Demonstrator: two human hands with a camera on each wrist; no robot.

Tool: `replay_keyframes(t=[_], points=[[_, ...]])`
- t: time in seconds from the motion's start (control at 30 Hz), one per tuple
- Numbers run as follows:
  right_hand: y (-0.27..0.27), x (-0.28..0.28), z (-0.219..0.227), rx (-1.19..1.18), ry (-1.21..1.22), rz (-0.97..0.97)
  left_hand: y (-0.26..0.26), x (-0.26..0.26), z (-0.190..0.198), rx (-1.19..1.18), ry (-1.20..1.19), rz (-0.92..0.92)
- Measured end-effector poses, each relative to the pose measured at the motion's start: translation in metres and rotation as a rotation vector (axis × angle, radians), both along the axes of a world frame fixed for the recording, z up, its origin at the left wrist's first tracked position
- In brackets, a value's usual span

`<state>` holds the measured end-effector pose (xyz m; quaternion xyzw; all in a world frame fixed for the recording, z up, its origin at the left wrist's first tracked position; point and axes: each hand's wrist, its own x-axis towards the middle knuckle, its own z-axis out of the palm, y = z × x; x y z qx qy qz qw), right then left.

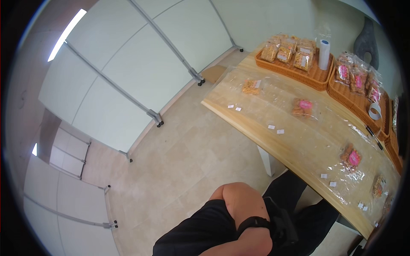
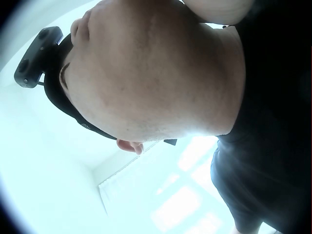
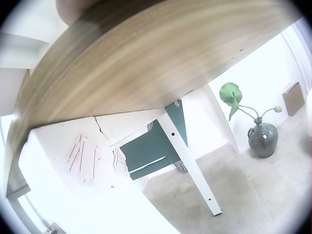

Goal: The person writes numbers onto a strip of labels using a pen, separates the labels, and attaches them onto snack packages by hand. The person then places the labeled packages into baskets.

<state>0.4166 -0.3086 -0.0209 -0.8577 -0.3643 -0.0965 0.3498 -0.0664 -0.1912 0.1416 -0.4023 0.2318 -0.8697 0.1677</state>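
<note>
"White wheeled panels down one side, folks, then a wooden table under clear plastic!"

"And the snack packets?"

"Spread across it! One yellow packet by the left corner, a pink-labelled packet further along, others towards the right end. White squares dot the near edge; wicker baskets crowd the far edge, a white roll upright in one."

"Hands, quickly!"

"Left hand, just a blurred curve up near the neck, well apart from those packets. Wide, narrow, holding? Can't tell."

"And the right hand?"

"Only a sliver, beside the table's edge, seen from underneath! Whether it touches or grips, I can't tell."
</note>
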Motion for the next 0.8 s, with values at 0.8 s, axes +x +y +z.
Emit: replay_keyframes(t=[0.8], points=[[-0.017, 0.037, -0.026, 0.036, 0.057, -0.01, 0.023, 0.008, -0.009, -0.11, -0.02, 0.069]])
